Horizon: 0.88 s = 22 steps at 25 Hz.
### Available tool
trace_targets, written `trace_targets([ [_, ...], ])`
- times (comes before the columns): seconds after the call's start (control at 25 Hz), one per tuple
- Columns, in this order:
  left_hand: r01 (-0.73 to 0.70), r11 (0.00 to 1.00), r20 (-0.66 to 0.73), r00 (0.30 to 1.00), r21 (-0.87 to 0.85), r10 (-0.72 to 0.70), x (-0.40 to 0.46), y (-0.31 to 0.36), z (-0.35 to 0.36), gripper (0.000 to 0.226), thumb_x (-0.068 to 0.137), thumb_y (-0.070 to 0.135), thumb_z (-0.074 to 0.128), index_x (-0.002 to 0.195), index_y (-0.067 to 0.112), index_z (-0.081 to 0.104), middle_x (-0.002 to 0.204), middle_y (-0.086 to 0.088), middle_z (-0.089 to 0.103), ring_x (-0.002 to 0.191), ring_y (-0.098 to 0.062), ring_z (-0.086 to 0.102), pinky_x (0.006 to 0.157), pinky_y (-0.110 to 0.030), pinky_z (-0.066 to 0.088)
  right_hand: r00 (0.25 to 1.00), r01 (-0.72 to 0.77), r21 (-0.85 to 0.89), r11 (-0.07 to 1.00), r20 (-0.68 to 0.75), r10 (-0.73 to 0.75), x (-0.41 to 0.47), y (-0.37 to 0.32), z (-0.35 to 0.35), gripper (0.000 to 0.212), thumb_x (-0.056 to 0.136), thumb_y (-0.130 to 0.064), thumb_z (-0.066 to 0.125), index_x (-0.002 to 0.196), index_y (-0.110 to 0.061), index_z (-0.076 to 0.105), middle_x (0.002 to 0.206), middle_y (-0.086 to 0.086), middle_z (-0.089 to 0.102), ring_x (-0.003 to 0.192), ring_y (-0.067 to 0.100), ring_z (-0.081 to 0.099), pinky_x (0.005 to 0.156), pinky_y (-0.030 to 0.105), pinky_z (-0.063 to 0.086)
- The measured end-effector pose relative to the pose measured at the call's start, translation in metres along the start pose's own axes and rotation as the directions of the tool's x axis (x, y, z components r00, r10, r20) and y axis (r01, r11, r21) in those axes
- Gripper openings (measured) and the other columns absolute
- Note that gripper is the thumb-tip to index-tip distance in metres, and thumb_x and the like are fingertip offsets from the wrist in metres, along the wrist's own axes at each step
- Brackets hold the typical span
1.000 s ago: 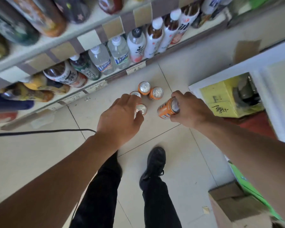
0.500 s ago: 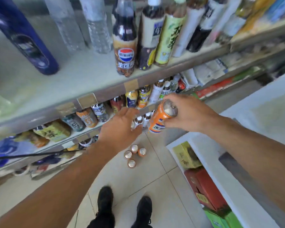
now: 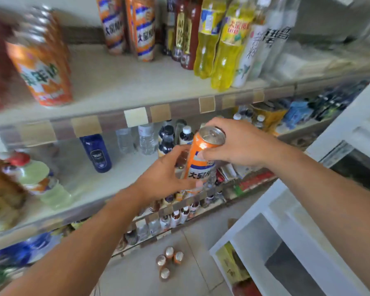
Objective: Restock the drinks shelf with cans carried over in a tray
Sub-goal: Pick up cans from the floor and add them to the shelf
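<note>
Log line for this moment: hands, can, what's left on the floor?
right hand: grips can near top | left hand: on can's lower side | floor cans: four, upright

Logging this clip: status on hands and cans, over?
Both hands on orange can: right hand near top, left hand low. Four cans left on floor. Upper shelf has room.

Two yellow bottles (image 3: pixel 220 50) upright nr front edge of top shelf (image 3: pixel 115 82), right of centre. Blue bottle (image 3: pixel 96 153) on shelf below, w/ clear water bottles (image 3: pixel 146 138) beside it. White cabinet (image 3: pixel 308 242) at right.
</note>
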<state>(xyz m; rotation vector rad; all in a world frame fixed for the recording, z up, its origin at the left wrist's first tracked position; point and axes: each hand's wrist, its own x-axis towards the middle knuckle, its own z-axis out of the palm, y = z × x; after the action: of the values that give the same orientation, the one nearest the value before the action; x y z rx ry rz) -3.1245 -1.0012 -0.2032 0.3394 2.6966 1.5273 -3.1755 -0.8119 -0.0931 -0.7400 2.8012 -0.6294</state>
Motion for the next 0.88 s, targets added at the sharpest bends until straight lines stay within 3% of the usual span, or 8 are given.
trace_targets([
  [0.16, -0.026, 0.994, -0.046, 0.999, -0.103, 0.021, -0.005, 0.039, -0.02, 0.067, 0.069, 0.038, 0.085, 0.123, 0.039, 0.045, 0.106, 0.027, 0.065, 0.097, 0.007, 0.061, 0.077, -0.009, 0.046, 0.995, 0.086, 0.062, 0.994, -0.046, -0.083, -0.014, -0.031, -0.031, 0.05, 0.067, -0.053, 0.08, 0.109, -0.04, 0.057, 0.099, -0.02, 0.066, 0.089, -0.002, 0.062, 0.077, 0.031, 0.054],
  [0.28, -0.052, 0.983, -0.063, 0.997, -0.176, 0.041, -0.01, 0.06, -0.029, 0.064, 0.07, 0.027, 0.086, 0.122, 0.031, 0.051, 0.105, 0.016, 0.07, 0.096, -0.001, 0.066, 0.077, -0.015, 0.051, 0.989, 0.133, 0.099, 0.986, -0.075, -0.126, -0.022, -0.04, -0.04, 0.053, 0.069, -0.055, 0.08, 0.113, -0.042, 0.054, 0.099, -0.024, 0.065, 0.088, -0.006, 0.062, 0.077, 0.027, 0.055],
  [0.4, -0.08, 0.972, -0.129, 0.99, -0.221, 0.052, -0.012, 0.08, -0.041, 0.067, 0.065, 0.026, 0.086, 0.122, 0.023, 0.053, 0.106, 0.005, 0.071, 0.097, -0.011, 0.068, 0.084, -0.028, 0.055, 0.975, 0.201, 0.264, 0.943, -0.144, -0.167, -0.029, -0.038, -0.046, 0.059, 0.078, -0.054, 0.073, 0.128, -0.04, 0.046, 0.113, -0.022, 0.063, 0.098, -0.008, 0.061, 0.081, 0.021, 0.051],
  [0.56, -0.075, 0.96, -0.243, 0.97, -0.271, 0.008, -0.011, 0.1, -0.062, 0.07, 0.068, 0.016, 0.087, 0.125, 0.023, 0.046, 0.11, 0.001, 0.069, 0.1, -0.012, 0.068, 0.086, -0.033, 0.056, 0.978, 0.197, 0.437, 0.877, -0.144, -0.148, -0.032, -0.025, -0.033, 0.063, 0.088, -0.049, 0.063, 0.143, -0.037, 0.034, 0.124, -0.02, 0.055, 0.104, -0.006, 0.059, 0.089, 0.027, 0.051],
  [0.76, -0.061, 0.96, -0.303, 0.953, -0.275, -0.026, -0.013, 0.117, -0.087, 0.071, 0.067, 0.02, 0.085, 0.127, 0.022, 0.047, 0.112, 0.0, 0.07, 0.102, -0.016, 0.068, 0.089, -0.041, 0.056, 0.972, 0.231, 0.527, 0.818, -0.167, -0.167, -0.025, -0.037, 0.008, 0.065, 0.08, -0.042, 0.075, 0.13, -0.045, 0.035, 0.121, -0.027, 0.055, 0.108, -0.014, 0.053, 0.085, 0.012, 0.044],
  [0.88, -0.065, 0.961, -0.334, 0.942, -0.27, -0.03, -0.012, 0.125, -0.095, 0.071, 0.065, 0.024, 0.085, 0.126, 0.022, 0.048, 0.111, 0.0, 0.07, 0.102, -0.016, 0.068, 0.089, -0.041, 0.056, 0.95, 0.277, 0.57, 0.773, -0.282, -0.132, -0.013, -0.054, 0.025, 0.064, 0.072, -0.045, 0.08, 0.124, -0.043, 0.043, 0.115, -0.02, 0.061, 0.104, -0.007, 0.059, 0.083, 0.018, 0.052],
])
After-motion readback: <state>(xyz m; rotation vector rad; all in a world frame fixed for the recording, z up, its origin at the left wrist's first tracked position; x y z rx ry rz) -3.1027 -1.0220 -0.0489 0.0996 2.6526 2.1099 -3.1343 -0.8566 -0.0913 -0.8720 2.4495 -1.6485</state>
